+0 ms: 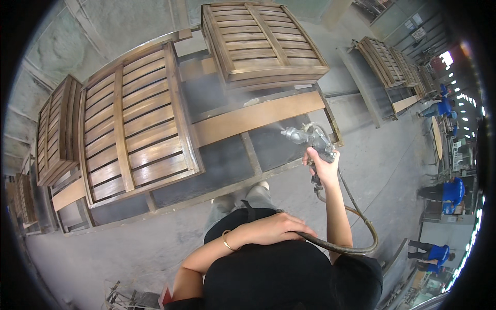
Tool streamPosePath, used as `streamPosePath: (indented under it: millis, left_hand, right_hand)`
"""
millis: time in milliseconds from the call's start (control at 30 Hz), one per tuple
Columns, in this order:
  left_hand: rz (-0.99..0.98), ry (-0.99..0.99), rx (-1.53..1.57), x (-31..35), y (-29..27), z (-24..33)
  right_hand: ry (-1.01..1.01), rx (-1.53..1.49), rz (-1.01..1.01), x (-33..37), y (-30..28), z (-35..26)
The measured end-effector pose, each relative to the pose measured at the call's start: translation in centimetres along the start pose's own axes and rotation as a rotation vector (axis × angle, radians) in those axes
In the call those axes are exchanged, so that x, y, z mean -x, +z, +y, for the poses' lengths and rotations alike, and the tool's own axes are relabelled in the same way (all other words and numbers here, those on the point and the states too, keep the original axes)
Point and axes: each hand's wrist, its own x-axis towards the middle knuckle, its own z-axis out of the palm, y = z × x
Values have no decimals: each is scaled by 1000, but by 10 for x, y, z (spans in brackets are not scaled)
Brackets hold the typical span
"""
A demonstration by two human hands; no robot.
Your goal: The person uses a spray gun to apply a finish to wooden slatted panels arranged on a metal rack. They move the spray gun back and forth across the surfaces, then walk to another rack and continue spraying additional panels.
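My right hand [324,164] grips a metal spray gun [309,137] by its handle. The nozzle points left, and a pale mist drifts from it toward the slatted wooden panel [266,44] at the far middle. From the gun a dark hose [356,249] loops down and back to my waist. There my left hand [276,228], with a bracelet at the wrist, is closed over the hose; its palm side is hidden. A larger brown slatted panel [150,132] lies to the left, its surface glossy. Between the two panels runs a flat tan board [258,118].
A low metal frame [250,155] carries the panels, close ahead of my feet. Another slatted panel [54,129] stands at far left. More panels [382,62] rest on a rack at right. Several people in blue shirts [453,190] are along the right side.
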Motion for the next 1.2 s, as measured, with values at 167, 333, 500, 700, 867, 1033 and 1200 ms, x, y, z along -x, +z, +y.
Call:
streamPosePath:
  millis: [167,333,500,700,867,1033,1200]
  left_hand:
    - [13,-11,3,-1,-4,1]
    - [21,-33,0,-12,-9,1]
    - [82,-18,44,-17,-13,-1]
    - [251,65,80,-1,-17,-6]
    - [499,73,164,29,-21,-12]
    - [605,84,408,61,-19,-16]
    - [660,243,361,79,-16,-11]
  right_hand:
    - [81,86,184,-32,-25,-24]
    - [83,95,426,-78,-94,15]
    - [-232,538,730,-133,-161,97]
    - [42,363,445,-119,-101,11]
    - [-181,537,-255,-89,28,-155]
    - [-252,970,-875,-102,152,-296]
    - [-538,1152,-1090,-151,305,-342]
